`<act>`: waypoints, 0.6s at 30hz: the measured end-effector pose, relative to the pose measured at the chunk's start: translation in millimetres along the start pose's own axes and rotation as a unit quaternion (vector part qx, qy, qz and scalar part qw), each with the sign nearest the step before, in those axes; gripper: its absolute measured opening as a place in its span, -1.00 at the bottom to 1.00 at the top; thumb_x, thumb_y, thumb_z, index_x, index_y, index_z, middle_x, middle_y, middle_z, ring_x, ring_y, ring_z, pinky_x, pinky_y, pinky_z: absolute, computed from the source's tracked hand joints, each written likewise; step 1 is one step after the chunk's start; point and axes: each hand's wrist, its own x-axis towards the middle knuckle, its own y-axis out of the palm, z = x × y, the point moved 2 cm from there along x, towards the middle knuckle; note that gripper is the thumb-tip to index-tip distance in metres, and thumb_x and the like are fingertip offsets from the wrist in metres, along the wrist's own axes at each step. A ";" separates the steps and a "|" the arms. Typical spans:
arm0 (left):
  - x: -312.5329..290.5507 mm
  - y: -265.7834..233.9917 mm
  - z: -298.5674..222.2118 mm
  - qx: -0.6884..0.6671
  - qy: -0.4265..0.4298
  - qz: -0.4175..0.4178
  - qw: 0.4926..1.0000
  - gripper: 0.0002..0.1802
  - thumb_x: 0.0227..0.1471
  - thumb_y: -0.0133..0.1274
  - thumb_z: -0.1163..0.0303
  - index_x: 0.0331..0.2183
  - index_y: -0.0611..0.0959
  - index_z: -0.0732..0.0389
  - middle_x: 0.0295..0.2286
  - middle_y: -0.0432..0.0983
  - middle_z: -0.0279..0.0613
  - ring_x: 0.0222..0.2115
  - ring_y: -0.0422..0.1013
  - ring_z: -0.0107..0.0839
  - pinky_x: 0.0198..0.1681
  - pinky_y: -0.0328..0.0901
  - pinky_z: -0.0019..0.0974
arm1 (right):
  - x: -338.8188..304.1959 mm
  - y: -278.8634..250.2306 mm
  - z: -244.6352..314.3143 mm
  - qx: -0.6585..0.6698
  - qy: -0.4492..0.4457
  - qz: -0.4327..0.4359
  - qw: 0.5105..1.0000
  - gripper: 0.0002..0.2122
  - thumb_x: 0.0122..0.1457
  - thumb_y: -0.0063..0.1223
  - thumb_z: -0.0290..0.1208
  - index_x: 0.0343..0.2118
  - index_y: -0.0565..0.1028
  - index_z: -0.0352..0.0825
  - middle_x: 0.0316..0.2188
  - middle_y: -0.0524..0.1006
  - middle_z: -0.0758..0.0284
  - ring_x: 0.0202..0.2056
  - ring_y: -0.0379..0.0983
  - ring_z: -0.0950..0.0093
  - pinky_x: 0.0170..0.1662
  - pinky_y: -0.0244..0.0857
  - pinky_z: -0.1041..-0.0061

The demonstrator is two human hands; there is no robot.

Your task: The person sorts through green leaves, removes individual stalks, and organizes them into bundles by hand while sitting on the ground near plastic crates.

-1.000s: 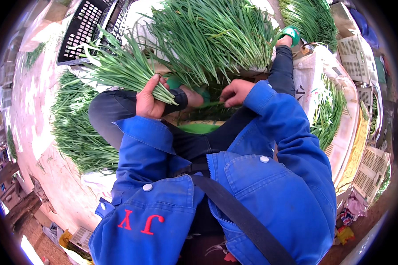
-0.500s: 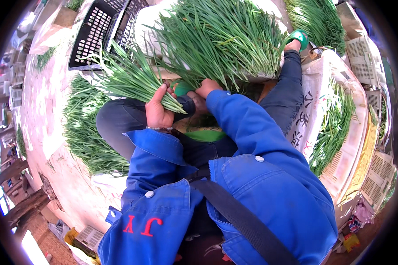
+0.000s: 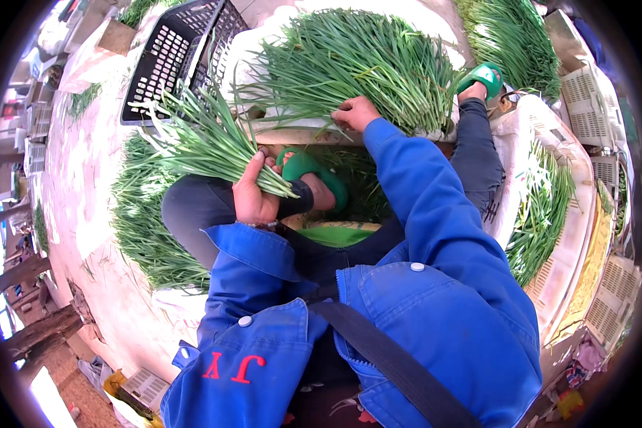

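My left hand [image 3: 253,192] is closed round the pale stem ends of a bunch of garlic chives [image 3: 200,146], whose green leaves fan up and to the left. In front of me a big heap of garlic chives [image 3: 378,60] lies on a white-covered stand [image 3: 292,134]. My right hand [image 3: 357,114] is at the heap's near side, its fingers curled together. Whether a leaf is between the fingertips is too small to make out.
A black plastic crate [image 3: 160,64] stands at the far left. More chives lie in a left pile [image 3: 146,221], a far right pile [image 3: 513,46] and a right-hand pale crate [image 3: 549,264]. My feet in green slippers [image 3: 328,182] flank the stand.
My right hand has moved up and to the right, from low by my foot to the near side of the heap. The left hand still holds its bunch, almost unmoved.
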 end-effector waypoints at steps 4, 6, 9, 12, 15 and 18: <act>3.4 10.6 -6.0 0.023 0.019 0.036 0.999 -0.81 0.02 -0.04 0.52 -0.26 0.45 0.35 -0.39 0.42 -0.23 -0.44 0.34 -0.52 -0.40 0.30 -0.44 | 18.6 -10.1 6.3 0.037 0.000 -0.036 0.999 -0.82 -0.07 0.15 -0.40 -0.48 0.53 -0.45 -0.62 0.54 0.29 -0.63 0.43 0.57 -0.53 0.33 0.55; 5.8 16.6 -6.1 0.041 0.026 0.026 0.998 -0.83 0.00 -0.02 0.54 -0.29 0.46 0.36 -0.44 0.42 -0.21 -0.47 0.34 -0.49 -0.41 0.32 -0.39 | 24.8 -19.4 6.0 -0.014 0.005 -0.074 0.997 -0.81 -0.06 0.12 -0.36 -0.50 0.54 -0.42 -0.62 0.54 0.29 -0.63 0.44 0.57 -0.50 0.32 0.56; 14.1 24.8 -9.9 0.071 0.039 0.023 0.996 -0.84 -0.05 0.02 0.57 -0.33 0.48 0.38 -0.52 0.40 -0.20 -0.52 0.33 -0.42 -0.42 0.36 -0.29 | 31.6 -33.4 7.3 -0.110 0.019 -0.073 0.991 -0.71 -0.09 0.10 -0.17 -0.51 0.56 -0.34 -0.58 0.55 0.26 -0.54 0.48 0.48 -0.36 0.34 0.52; 19.8 18.6 -6.1 0.072 0.057 0.026 0.995 -0.85 -0.06 0.03 0.58 -0.35 0.49 0.39 -0.51 0.41 -0.17 -0.51 0.33 -0.42 -0.43 0.36 -0.29 | 16.3 -34.5 23.7 -0.265 0.037 -0.021 0.963 -0.68 -0.12 0.12 -0.13 -0.45 0.57 -0.33 -0.46 0.56 0.24 -0.39 0.50 0.40 -0.25 0.33 0.46; 24.6 14.9 -3.1 0.074 0.061 0.014 0.995 -0.86 -0.06 0.04 0.57 -0.36 0.50 0.38 -0.51 0.43 -0.16 -0.52 0.35 -0.42 -0.42 0.36 -0.30 | -17.4 -44.8 52.6 -0.388 0.007 -0.089 0.917 -0.72 -0.07 0.05 -0.15 -0.34 0.56 -0.19 -0.30 0.54 0.28 -0.25 0.46 0.30 -0.16 0.31 0.38; 27.9 7.6 0.6 0.074 0.056 0.013 0.996 -0.85 -0.07 0.05 0.57 -0.35 0.51 0.37 -0.51 0.45 -0.16 -0.55 0.36 -0.42 -0.42 0.36 -0.31 | -44.6 -46.3 59.8 -0.392 -0.065 -0.149 0.906 -0.79 -0.04 0.01 -0.23 -0.31 0.54 -0.07 -0.33 0.53 0.29 -0.26 0.44 0.26 -0.17 0.32 0.32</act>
